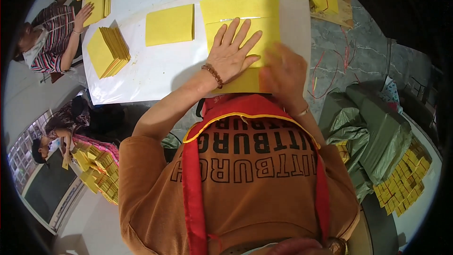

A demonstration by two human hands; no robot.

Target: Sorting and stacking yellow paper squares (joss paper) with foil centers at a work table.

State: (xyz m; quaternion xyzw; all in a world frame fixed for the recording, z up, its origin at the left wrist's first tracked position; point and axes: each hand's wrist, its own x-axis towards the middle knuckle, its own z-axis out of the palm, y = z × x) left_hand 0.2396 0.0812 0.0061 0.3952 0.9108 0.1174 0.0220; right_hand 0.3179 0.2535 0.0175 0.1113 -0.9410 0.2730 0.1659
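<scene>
My left hand (232,54) lies flat with spread fingers on a yellow paper sheet (240,7) near the front edge of the white table. A brown bead bracelet circles that wrist. Just above its fingertips a crease or edge with a short pale strip (230,20) crosses the paper. My right hand (285,68) is over the sheet's right side, its fingers smeared by motion, so whether it holds anything is hidden. Left of the sheet lies a flat yellow stack of paper (169,27). Farther left, a bundle of folded yellow pieces (107,53) is fanned out.
Across the white table (155,71) at far left, a person (56,33) handles yellow pieces (99,4). Another person (66,123) sits lower left beside piled yellow bundles (101,167). Green plastic-covered stacks (377,127) and more yellow bundles (403,179) stand right. Red strings (347,56) litter the floor.
</scene>
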